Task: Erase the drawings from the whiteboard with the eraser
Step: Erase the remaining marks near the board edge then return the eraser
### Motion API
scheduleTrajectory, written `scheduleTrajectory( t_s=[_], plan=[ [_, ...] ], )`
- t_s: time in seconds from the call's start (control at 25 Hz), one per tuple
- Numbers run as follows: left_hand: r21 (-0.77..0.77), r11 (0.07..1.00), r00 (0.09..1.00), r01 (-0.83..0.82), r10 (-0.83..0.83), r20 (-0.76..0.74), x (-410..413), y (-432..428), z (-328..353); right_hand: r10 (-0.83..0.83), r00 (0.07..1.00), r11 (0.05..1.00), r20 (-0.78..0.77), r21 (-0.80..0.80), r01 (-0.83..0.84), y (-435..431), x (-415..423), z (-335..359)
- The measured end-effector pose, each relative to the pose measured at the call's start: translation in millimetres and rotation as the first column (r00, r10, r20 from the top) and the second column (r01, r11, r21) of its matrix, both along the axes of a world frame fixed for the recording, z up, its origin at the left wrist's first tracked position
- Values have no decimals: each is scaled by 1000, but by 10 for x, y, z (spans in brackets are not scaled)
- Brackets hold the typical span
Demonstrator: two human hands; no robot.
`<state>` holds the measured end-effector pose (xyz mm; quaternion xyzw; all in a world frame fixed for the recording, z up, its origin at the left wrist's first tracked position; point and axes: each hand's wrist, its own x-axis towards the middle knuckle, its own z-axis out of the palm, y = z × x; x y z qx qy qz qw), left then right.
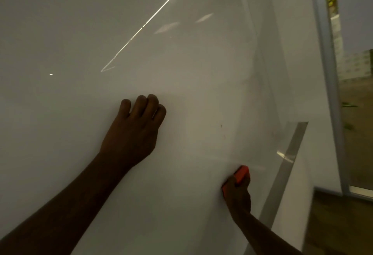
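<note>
We count one whiteboard (84,32), one eraser (240,175) and two hands. The whiteboard fills nearly the whole view, white and glossy, with a thin bright streak of reflected light running diagonally across its upper middle and one small dark speck (221,126) low on its right part; we make out no drawn lines on the surface we can see.

Our left hand (133,133) rests on the middle of the board, its fingers curled loosely under so the knuckles and fingertips touch the surface; it holds nothing.

Our right hand (239,195) is closed around the orange eraser, low on the board's right side, with the eraser's upper end sticking out above the fingers and pressed against the board. Just right of it runs the silver frame (282,178) of the board's edge. Beyond that we see a metal-framed pane (327,56) and a brownish floor (341,224).
</note>
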<state>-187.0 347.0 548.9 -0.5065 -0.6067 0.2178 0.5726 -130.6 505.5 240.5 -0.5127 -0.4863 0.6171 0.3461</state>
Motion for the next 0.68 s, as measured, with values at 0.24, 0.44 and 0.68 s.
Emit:
scheduleTrajectory(
  t_s=[0.24, 0.44, 0.68],
  plan=[
    [0, 1000, 1000, -9, 9, -9, -8, -7, 1, 47, 992, 842, -118, 539, 24, -374, -152, 810],
    [-18, 1000, 1000, -9, 9, -23, -11, -19, -14, 75, 996, 222, -53, 974, 36, -371, -235, 1175],
    [-54, 998, 994, -36, 30, -104, 39, 0, -9, 30, 998, 1000, -53, 3, -30, 215, 6, 578]
  ],
)
